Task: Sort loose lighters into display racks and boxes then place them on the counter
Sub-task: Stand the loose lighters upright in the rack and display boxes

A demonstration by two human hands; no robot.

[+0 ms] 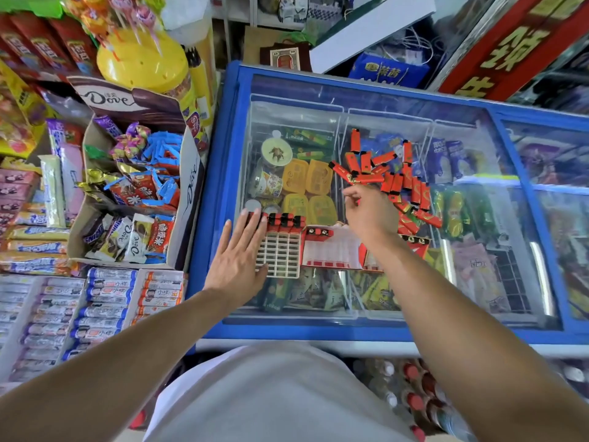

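Bright even light, glare on the freezer lid [398,100], edges warped and blurred.

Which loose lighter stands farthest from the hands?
The upright red lighter at the pile's far left top, alone above the rest on the freezer lid.

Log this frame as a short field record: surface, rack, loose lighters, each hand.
surface: glass lid of a blue chest freezer
rack: white grid rack, lighters only in its far row
loose lighters: pile of red lighters on the glass, beyond the rack to the right
box: red and white box beside the rack
left hand: flat, steadying the rack
right hand: open, reaching to the pile
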